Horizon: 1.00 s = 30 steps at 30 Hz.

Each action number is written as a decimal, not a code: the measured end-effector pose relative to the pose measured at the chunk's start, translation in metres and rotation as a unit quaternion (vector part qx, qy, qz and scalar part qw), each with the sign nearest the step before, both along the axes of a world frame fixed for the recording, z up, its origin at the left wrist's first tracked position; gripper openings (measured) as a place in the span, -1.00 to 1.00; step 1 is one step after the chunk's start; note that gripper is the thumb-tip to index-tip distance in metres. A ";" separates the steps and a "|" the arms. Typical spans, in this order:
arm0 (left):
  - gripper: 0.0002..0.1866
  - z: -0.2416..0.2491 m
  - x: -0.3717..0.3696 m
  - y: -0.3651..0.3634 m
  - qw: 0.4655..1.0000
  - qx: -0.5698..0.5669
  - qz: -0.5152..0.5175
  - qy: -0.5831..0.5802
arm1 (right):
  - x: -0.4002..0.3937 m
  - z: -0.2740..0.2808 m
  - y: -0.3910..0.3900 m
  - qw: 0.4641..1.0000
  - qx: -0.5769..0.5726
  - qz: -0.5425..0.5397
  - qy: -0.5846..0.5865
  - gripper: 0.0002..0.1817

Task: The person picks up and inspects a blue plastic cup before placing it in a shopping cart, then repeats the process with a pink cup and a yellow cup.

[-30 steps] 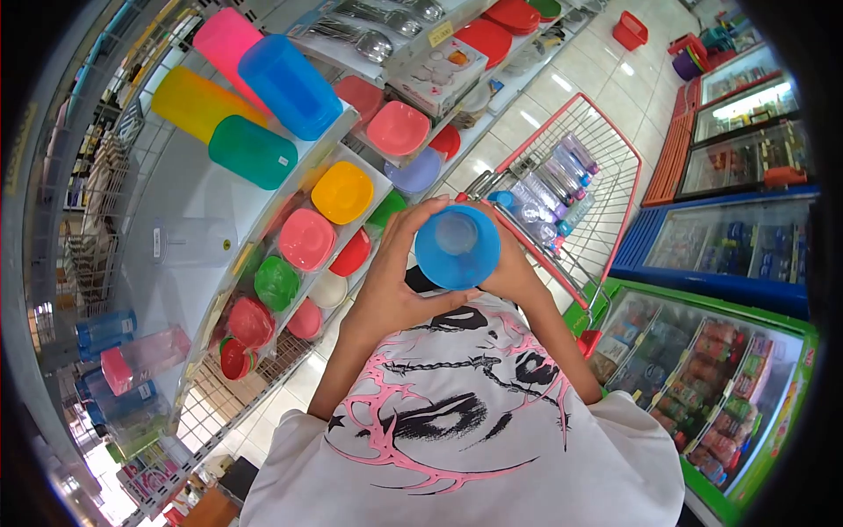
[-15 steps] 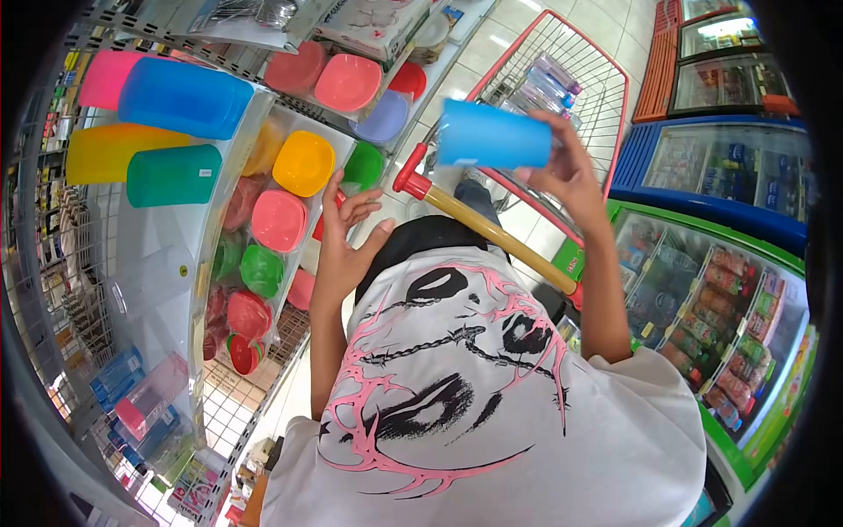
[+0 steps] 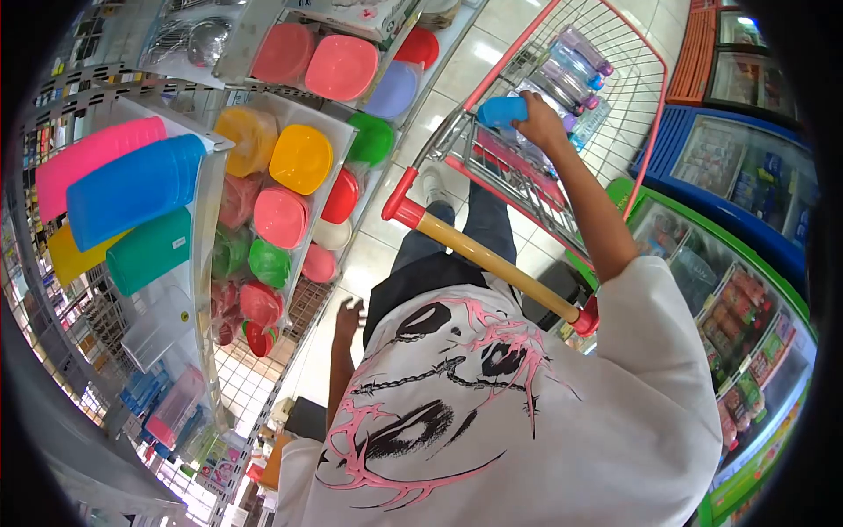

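Item: one blue plastic cup (image 3: 502, 111), lying on its side in the right hand (image 3: 542, 126), fingers clamped round its far end; cup sits just above the near rim of the shopping trolley (image 3: 615, 132), over the basket. Trolley: one, red wire frame, one wooden push handle (image 3: 487, 259) with two red end caps. Inside the trolley, beyond the cup: a row of bottles (image 3: 575, 66) in purple and blue tones, packed side by side, number not clear. Left hand (image 3: 349, 316): one, empty, fingers spread apart, hanging low to the left of the trolley handle, touching nothing. Shelving (image 3: 206, 202) to the left of the trolley: four tall tumblers lying sideways, namely one pink tumbler (image 3: 92, 162), one blue tumbler (image 3: 132, 193), one yellow tumbler (image 3: 70, 255), one green tumbler (image 3: 149, 250). Nearer the trolley, stacked plastic bowls (image 3: 281, 215) in yellow, pink, red, green and lilac. To the right of the trolley: chest freezers (image 3: 755, 325), two with green and blue rims in clear view.
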State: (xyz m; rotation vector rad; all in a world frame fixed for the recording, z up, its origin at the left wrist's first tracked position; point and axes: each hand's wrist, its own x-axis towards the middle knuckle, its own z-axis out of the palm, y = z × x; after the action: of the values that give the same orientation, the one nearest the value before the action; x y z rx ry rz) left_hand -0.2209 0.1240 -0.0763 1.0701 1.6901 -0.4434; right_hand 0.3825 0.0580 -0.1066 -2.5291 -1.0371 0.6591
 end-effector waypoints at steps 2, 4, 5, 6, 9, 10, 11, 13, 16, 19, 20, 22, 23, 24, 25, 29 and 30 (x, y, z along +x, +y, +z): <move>-0.35 -0.019 -0.044 -0.030 1.000 -0.007 0.027 0.013 | 0.001 -0.029 0.014 0.996 -0.080 0.039 -0.009 -0.38; -0.36 -0.056 -0.093 -0.061 0.997 -0.026 0.064 0.021 | 0.001 -0.046 0.022 0.994 -0.094 0.053 0.000 -0.42; -0.39 -0.050 -0.089 -0.063 0.997 -0.025 0.008 0.069 | -0.001 -0.049 0.025 0.992 -0.110 0.055 -0.003 -0.43; -0.41 -0.059 -0.101 -0.071 0.998 -0.021 0.014 0.051 | 0.000 -0.052 0.029 0.990 -0.125 0.056 -0.009 -0.44; -0.43 0.018 -0.009 -0.042 0.997 -0.028 -0.038 0.065 | 0.000 -0.070 0.030 0.988 -0.127 0.084 -0.027 -0.42; -0.43 0.012 -0.010 -0.042 0.997 -0.028 -0.035 0.067 | 0.000 -0.072 0.032 0.984 -0.145 0.099 -0.027 -0.40; -0.44 0.005 -0.011 -0.043 0.999 -0.026 0.035 0.026 | 0.000 -0.074 0.035 0.984 -0.144 0.102 -0.026 -0.40; -0.44 0.011 -0.001 -0.039 0.997 -0.032 0.075 0.011 | -0.003 -0.079 0.034 0.976 -0.173 0.128 -0.032 -0.37; -0.45 0.024 0.011 -0.035 0.994 -0.030 0.102 0.012 | -0.002 -0.091 0.035 0.974 -0.176 0.141 -0.028 -0.36; -0.47 0.028 0.010 -0.037 0.994 -0.028 0.102 0.018 | -0.001 -0.106 0.037 0.967 -0.184 0.168 -0.051 -0.34; -0.48 0.029 0.009 -0.039 0.994 -0.030 0.104 0.022 | 0.001 -0.112 0.039 0.968 -0.183 0.167 -0.050 -0.34; -0.48 0.026 0.003 -0.044 0.992 -0.042 0.113 0.027 | 0.001 -0.124 0.040 0.964 -0.202 0.168 -0.043 -0.31; -0.49 0.025 -0.001 -0.047 0.992 -0.048 0.117 0.019 | 0.000 -0.129 0.039 0.964 -0.202 0.168 -0.039 -0.31; -0.50 0.026 -0.002 -0.049 0.992 -0.051 0.113 0.023 | 0.000 -0.131 0.040 0.964 -0.205 0.168 -0.028 -0.29; -0.52 0.027 -0.001 -0.050 0.992 -0.053 0.113 0.027 | 0.001 -0.134 0.042 0.964 -0.207 0.168 -0.019 -0.27; -0.55 0.034 0.005 -0.049 0.993 -0.052 0.096 0.048 | 0.000 -0.142 0.045 0.965 -0.207 0.162 -0.013 -0.23; -0.56 0.034 0.006 -0.050 0.992 -0.054 0.102 0.042 | -0.002 -0.145 0.046 0.962 -0.218 0.161 -0.014 -0.21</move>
State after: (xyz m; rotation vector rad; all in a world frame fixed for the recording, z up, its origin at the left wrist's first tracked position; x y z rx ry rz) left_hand -0.2145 0.0739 -0.0421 0.8011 1.8079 -0.4470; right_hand 0.3807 0.1040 -0.2513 -2.7596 -1.4725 1.0435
